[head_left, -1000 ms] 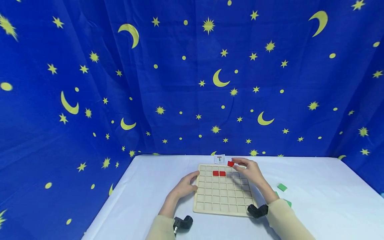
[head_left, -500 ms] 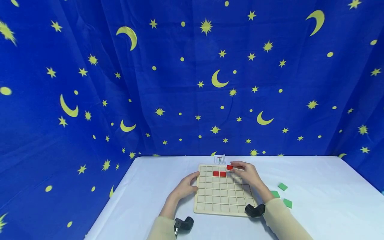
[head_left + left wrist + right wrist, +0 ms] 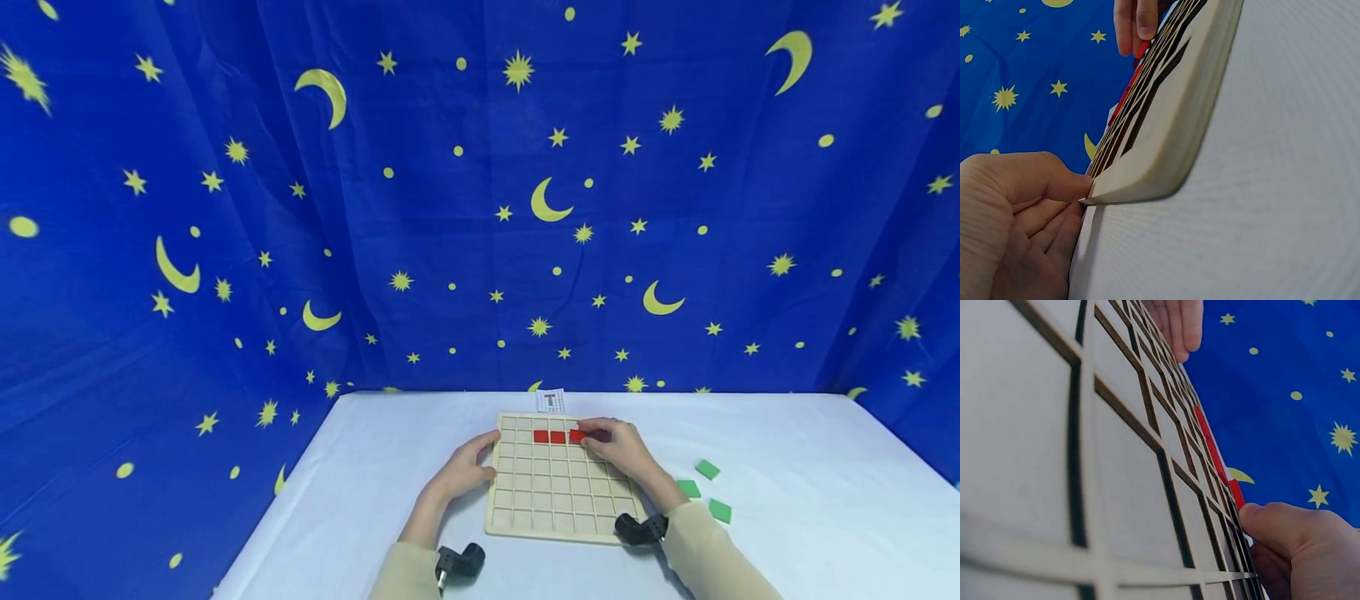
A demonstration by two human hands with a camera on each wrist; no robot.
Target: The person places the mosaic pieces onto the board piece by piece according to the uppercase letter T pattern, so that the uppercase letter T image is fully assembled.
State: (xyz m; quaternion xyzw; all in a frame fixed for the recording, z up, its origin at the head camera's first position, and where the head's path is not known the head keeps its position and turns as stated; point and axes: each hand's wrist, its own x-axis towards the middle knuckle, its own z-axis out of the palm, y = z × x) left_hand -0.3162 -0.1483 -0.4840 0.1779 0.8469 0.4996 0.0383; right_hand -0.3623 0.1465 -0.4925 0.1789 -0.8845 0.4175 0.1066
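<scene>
A pale wooden grid board (image 3: 562,537) lies on the white table. Two red square tiles (image 3: 541,437) sit side by side in a row near its far edge. My right hand (image 3: 618,446) pinches a third red tile (image 3: 576,436) at the right end of that row. In the right wrist view this tile (image 3: 1236,492) tilts up slightly beyond the others, under the thumb. At the board's left edge, my left hand (image 3: 459,471) rests with thumb and fingertips against the side. The left wrist view shows its thumb (image 3: 1072,185) touching near a board corner.
Several green tiles (image 3: 720,511) lie loose on the table to the right of the board. A small printed card (image 3: 551,401) with a coloured grid pattern is behind the board. A blue curtain (image 3: 450,208) with moons and stars hangs at the back and sides.
My right hand has lowered the red tile from above the board's far edge to the row, beside the other two red tiles. My left hand has stayed at the board's left edge.
</scene>
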